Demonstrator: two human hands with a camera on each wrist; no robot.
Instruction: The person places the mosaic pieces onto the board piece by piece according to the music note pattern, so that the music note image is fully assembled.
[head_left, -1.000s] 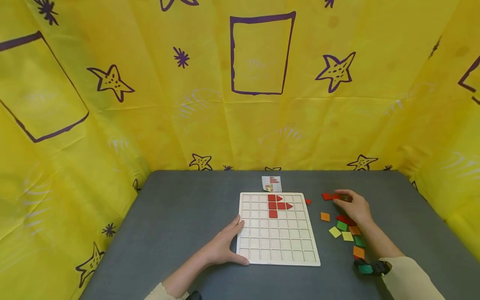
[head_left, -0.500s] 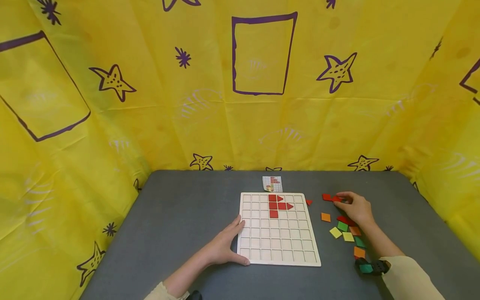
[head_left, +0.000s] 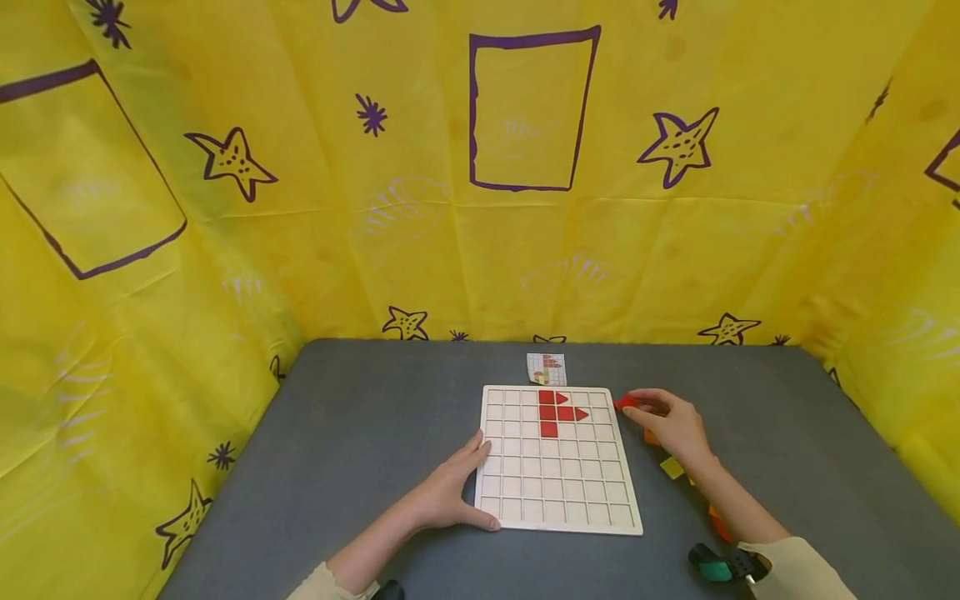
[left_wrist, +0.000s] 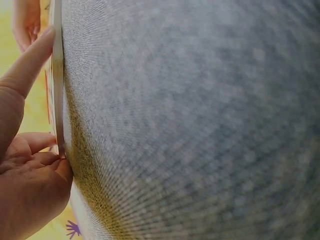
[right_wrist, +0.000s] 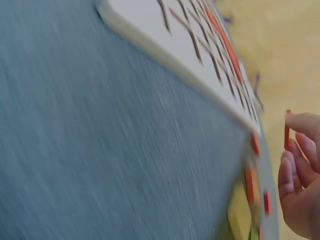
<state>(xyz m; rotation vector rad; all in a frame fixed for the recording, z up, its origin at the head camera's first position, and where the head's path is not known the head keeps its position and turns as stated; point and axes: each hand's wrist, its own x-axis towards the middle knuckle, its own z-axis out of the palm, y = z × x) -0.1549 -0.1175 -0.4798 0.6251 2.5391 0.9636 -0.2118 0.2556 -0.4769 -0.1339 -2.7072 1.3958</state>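
A pale gridded board (head_left: 558, 479) lies flat on the grey table, with red square tiles (head_left: 549, 413) and two red triangle tiles (head_left: 581, 414) set in its upper cells. My left hand (head_left: 450, 492) spans its lower left corner, fingers spread on the left edge and thumb along the near edge; in the left wrist view the thumb and fingers touch the board's side (left_wrist: 58, 90). Just off the board's upper right edge, my right hand (head_left: 673, 425) pinches a thin red tile (right_wrist: 287, 129) between its fingertips, raised above the table in the right wrist view.
Behind the board lies a small printed card (head_left: 547, 369) with a coloured grid pattern. To the right, loose orange tiles (head_left: 651, 437) and yellow tiles (head_left: 672, 467) lie partly hidden under my right arm. A yellow patterned cloth (head_left: 420, 267) rises behind the table.
My right hand has picked up a red tile from the right side and carried it left, close to the board's upper right edge. The left hand stays on the board.
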